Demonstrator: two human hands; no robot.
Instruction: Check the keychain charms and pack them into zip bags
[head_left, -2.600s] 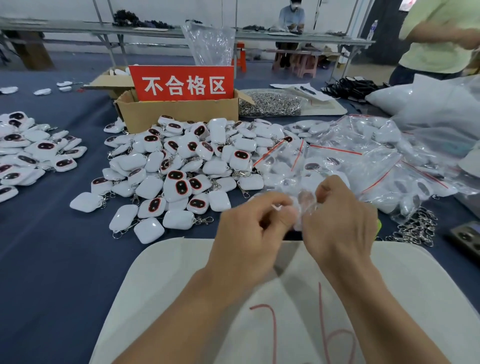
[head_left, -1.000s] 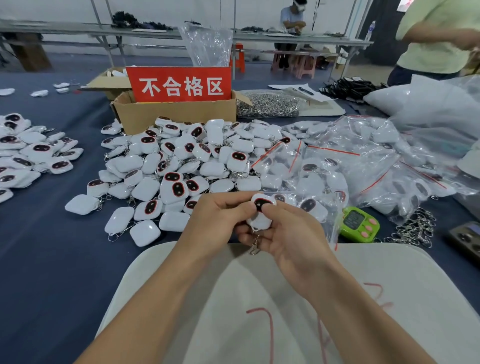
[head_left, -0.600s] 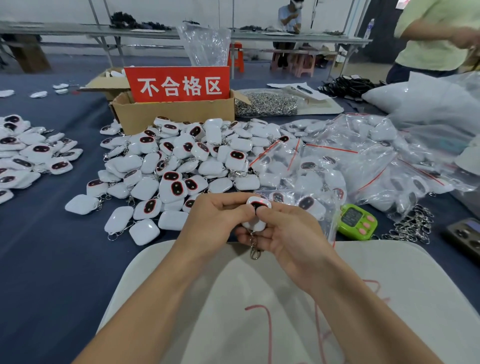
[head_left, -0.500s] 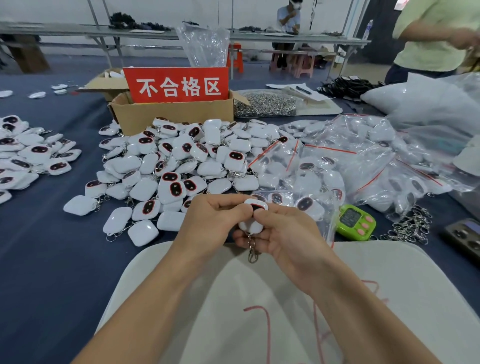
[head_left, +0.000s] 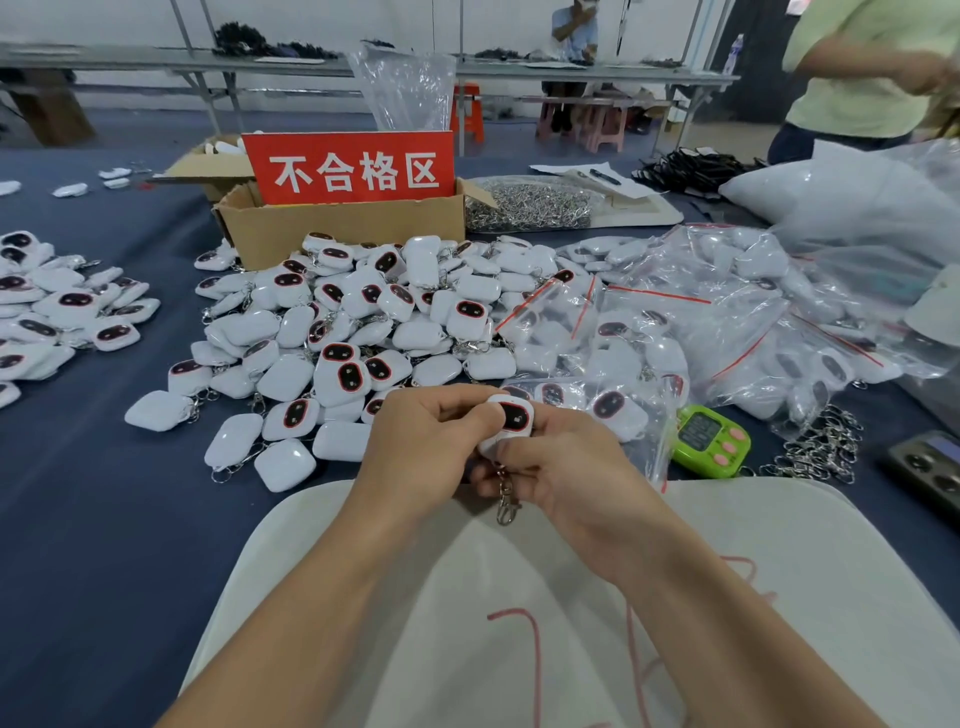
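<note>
- Keychain charm (head_left: 511, 422) is sitting between both hands over the white pad's (head_left: 779, 571) far edge. The left hand (head_left: 423, 447) is pinching its left side, and the right hand (head_left: 569, 467) is curling round its lower half.
- It is showing a white shell and a black, red-rimmed oval face, with a metal clasp (head_left: 506, 506) dangling below.
- Against half a second ago, its face is turning more toward the camera.

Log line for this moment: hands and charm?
phase: inspect | left hand: pinches charm | right hand: holds charm, clasp dangling | zip bag: lying behind hands
</note>
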